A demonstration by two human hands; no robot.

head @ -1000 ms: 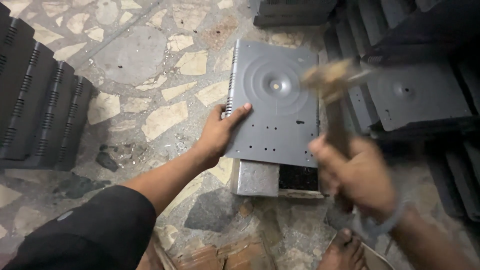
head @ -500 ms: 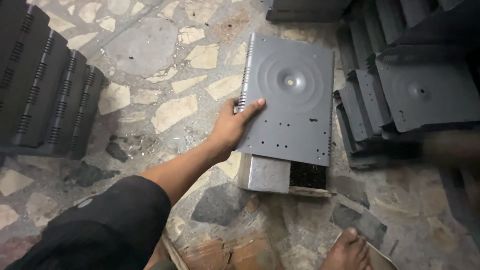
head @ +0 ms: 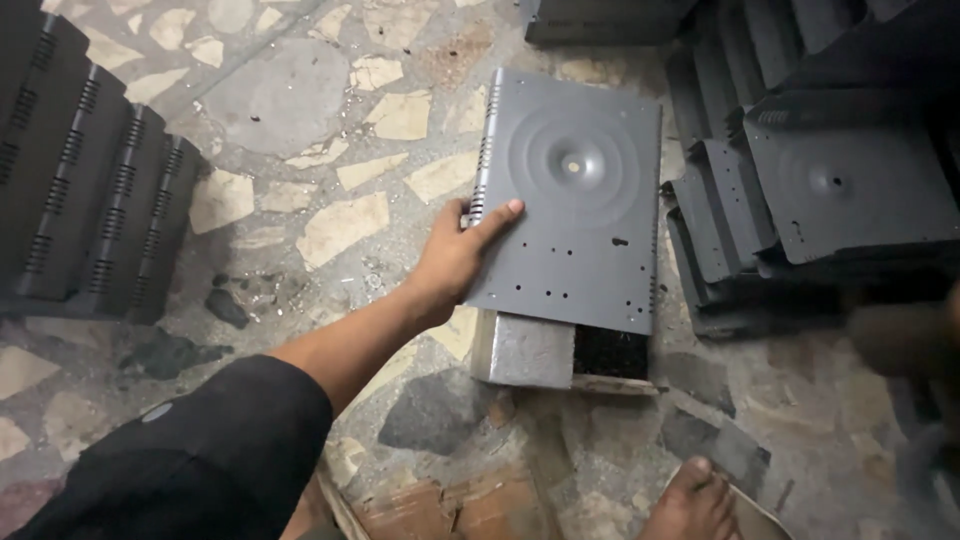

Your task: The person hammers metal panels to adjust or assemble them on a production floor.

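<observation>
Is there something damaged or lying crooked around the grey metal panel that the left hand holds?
The grey metal panel rests slightly tilted on a metal block, overhanging it, with the left hand gripping its edge. The stone floor is cracked and patchy, with broken pieces near a bare foot. The panel itself shows no clear damage.

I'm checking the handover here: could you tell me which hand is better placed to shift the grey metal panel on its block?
Probably the left hand: it already grips the grey metal panel at its left edge, above the metal block. The right hand is only a blur at the frame's right edge.
</observation>
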